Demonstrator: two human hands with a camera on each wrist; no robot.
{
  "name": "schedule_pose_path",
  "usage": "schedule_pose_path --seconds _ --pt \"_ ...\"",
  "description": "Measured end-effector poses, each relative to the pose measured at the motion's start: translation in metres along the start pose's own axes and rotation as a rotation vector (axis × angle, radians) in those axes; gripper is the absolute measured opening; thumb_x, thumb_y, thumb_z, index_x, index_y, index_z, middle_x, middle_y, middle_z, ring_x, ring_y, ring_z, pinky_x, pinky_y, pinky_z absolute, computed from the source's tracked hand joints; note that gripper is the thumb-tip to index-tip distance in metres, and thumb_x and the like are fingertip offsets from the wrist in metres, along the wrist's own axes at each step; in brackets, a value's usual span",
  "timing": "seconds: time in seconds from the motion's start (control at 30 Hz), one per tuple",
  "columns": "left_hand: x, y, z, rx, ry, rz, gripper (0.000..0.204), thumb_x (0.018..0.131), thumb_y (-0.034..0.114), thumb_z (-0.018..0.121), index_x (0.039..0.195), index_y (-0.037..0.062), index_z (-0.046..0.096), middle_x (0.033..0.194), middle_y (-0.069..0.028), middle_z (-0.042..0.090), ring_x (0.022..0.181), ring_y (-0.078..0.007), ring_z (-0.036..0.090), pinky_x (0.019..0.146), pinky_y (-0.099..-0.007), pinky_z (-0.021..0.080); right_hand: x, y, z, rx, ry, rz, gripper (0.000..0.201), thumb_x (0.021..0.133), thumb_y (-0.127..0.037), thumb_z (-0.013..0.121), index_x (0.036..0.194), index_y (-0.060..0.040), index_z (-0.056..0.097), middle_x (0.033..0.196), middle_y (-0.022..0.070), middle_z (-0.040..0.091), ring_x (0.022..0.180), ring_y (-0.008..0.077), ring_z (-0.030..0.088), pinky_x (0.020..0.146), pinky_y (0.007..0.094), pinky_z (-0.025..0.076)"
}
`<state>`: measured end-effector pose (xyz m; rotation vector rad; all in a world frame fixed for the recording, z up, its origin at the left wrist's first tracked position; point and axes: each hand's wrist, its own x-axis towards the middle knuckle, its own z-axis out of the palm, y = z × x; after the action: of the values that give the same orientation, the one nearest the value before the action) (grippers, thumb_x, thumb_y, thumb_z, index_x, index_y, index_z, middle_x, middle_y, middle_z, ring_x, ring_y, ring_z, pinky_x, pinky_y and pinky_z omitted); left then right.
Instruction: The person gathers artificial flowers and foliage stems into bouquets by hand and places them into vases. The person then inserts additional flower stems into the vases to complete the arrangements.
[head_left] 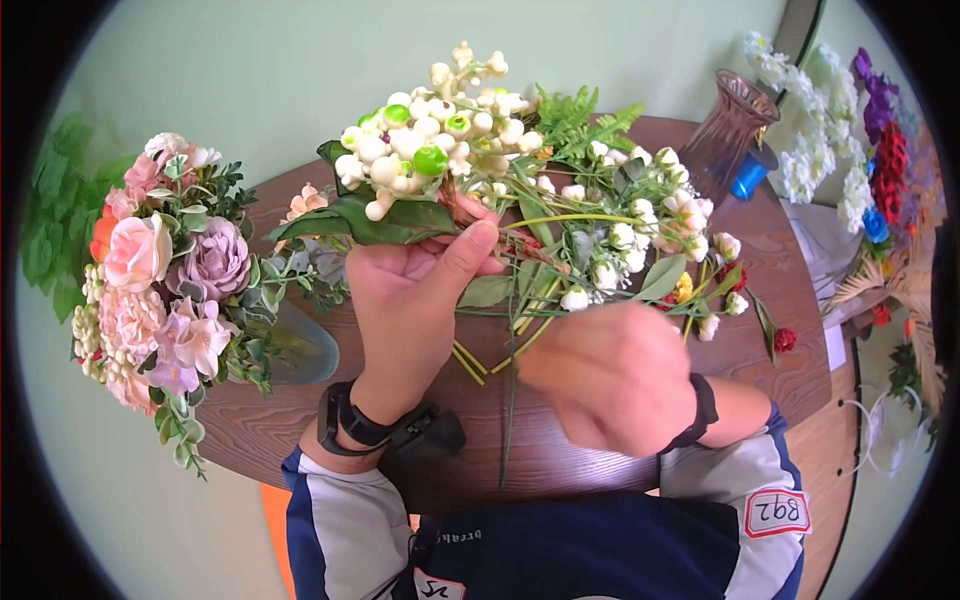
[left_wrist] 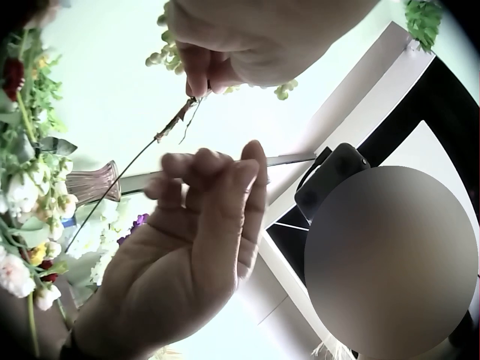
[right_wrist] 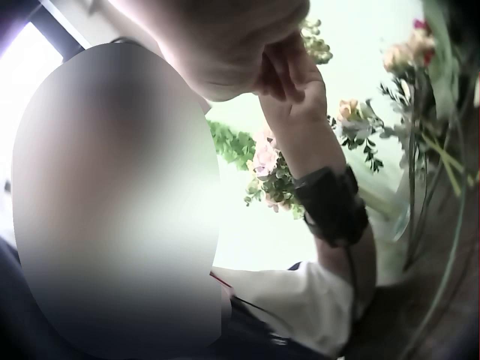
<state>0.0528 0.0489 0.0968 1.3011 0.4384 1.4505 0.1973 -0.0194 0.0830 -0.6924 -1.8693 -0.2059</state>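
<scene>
My left hand (head_left: pixel 408 305) pinches the brown stem (head_left: pixel 530 247) of a cream berry spray (head_left: pixel 425 140) between thumb and fingers, above the table. Several green-dotted berries show in the cluster, and broad dark leaves (head_left: pixel 390 220) spread beside it. A curved thin green stem (head_left: pixel 575 218) extends rightward from the held part. My right hand (head_left: pixel 612 380), blurred in the head view, is raised lower right of it. In the left wrist view the right hand's fingers (left_wrist: pixel 251 176) are loosely bent, with nothing visible between them. A long thin green strand (head_left: pixel 511 410) hangs near its left side.
Small white roses (head_left: pixel 622 236) and loose stems lie on the dark wooden table (head_left: pixel 450 480). A pink and purple bouquet (head_left: pixel 140 250) stands in a glass vase (head_left: pixel 295 350) at left. At the back right is a ribbed glass vase (head_left: pixel 735 110) near a blue roll (head_left: pixel 750 178).
</scene>
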Motion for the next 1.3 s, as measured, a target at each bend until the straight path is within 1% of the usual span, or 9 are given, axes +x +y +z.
schedule_pose_path --seconds 0.03,0.17,0.53,0.73,0.83,1.0,1.13,1.2,1.3 --pt "-0.001 -0.001 0.000 -0.002 0.000 -0.001 0.019 0.080 -0.002 0.062 0.098 -0.0064 0.058 0.092 -0.0093 0.061 0.075 -0.0129 0.060 0.062 -0.0235 0.054 0.005 0.003 -0.003 -0.163 0.129 -0.105 0.027 0.063 -0.003 0.069 0.089 0.0021 0.063 0.075 0.0105 0.059 0.063 0.0224 0.058 0.054 0.0312 0.048" --pt "-0.005 -0.003 0.004 0.018 0.000 -0.018 0.022 0.080 -0.005 0.061 0.101 -0.0075 0.056 0.094 -0.0107 0.061 0.079 -0.0151 0.061 0.063 -0.0258 0.056 0.016 0.021 -0.012 -0.238 0.008 0.074 0.030 0.058 -0.008 0.074 0.084 0.0011 0.062 0.076 0.0098 0.059 0.063 0.0242 0.057 0.052 0.0308 0.046" --pt "-0.002 -0.010 -0.001 0.069 -0.066 -0.109 0.022 0.080 -0.006 0.060 0.102 -0.0082 0.056 0.094 -0.0126 0.061 0.080 -0.0159 0.061 0.065 -0.0277 0.057 0.008 0.028 -0.008 -0.254 -0.063 0.068 0.018 0.064 0.000 0.069 0.080 0.0019 0.060 0.067 0.0083 0.054 0.055 0.0228 0.052 0.047 0.0313 0.043" --pt "-0.004 -0.007 0.002 0.069 -0.057 -0.078 0.022 0.081 -0.004 0.061 0.102 -0.0069 0.056 0.094 -0.0109 0.061 0.080 -0.0147 0.061 0.066 -0.0267 0.056 0.009 0.033 -0.010 -0.012 -0.076 0.242 0.010 0.070 0.003 0.064 0.078 0.0014 0.060 0.066 0.0120 0.056 0.057 0.0265 0.056 0.049 0.0316 0.044" --pt "-0.005 -0.005 0.003 0.023 -0.044 -0.042 0.021 0.081 -0.003 0.061 0.101 -0.0058 0.057 0.094 -0.0104 0.061 0.080 -0.0145 0.061 0.065 -0.0260 0.055 0.006 0.034 -0.006 0.122 -0.021 0.318 0.005 0.074 0.003 0.061 0.079 0.0007 0.060 0.067 0.0114 0.060 0.058 0.0228 0.059 0.051 0.0291 0.045" --pt "-0.006 -0.002 0.000 0.035 -0.091 -0.028 0.019 0.080 -0.003 0.062 0.099 -0.0051 0.057 0.092 -0.0105 0.062 0.075 -0.0125 0.060 0.056 -0.0226 0.051 0.003 0.030 -0.001 0.585 0.050 0.689 0.004 0.080 0.003 0.056 0.079 0.0013 0.060 0.069 0.0080 0.061 0.060 0.0142 0.060 0.052 0.0249 0.046" --pt "-0.006 0.000 0.001 0.037 -0.062 -0.030 0.019 0.080 -0.003 0.062 0.098 -0.0050 0.058 0.091 -0.0104 0.062 0.072 -0.0115 0.059 0.054 -0.0218 0.050 0.005 0.035 -0.003 0.541 -0.002 0.590 0.005 0.080 0.004 0.054 0.081 0.0016 0.059 0.068 0.0086 0.058 0.058 0.0160 0.058 0.051 0.0253 0.045" --pt "-0.007 0.002 0.001 0.056 -0.072 -0.041 0.019 0.080 -0.002 0.063 0.098 -0.0051 0.058 0.090 -0.0099 0.062 0.072 -0.0114 0.059 0.054 -0.0217 0.049 0.011 0.039 -0.010 0.285 -0.133 0.313 0.008 0.081 0.005 0.052 0.082 0.0009 0.058 0.069 0.0087 0.055 0.057 0.0170 0.056 0.050 0.0270 0.044" --pt "-0.005 0.003 0.000 0.055 -0.083 -0.021 0.019 0.080 -0.003 0.063 0.098 -0.0051 0.058 0.089 -0.0095 0.063 0.072 -0.0107 0.059 0.052 -0.0214 0.048 0.013 0.044 -0.016 0.301 -0.219 0.271 0.010 0.081 0.006 0.049 0.085 0.0002 0.057 0.069 0.0088 0.053 0.054 0.0188 0.054 0.049 0.0286 0.043"
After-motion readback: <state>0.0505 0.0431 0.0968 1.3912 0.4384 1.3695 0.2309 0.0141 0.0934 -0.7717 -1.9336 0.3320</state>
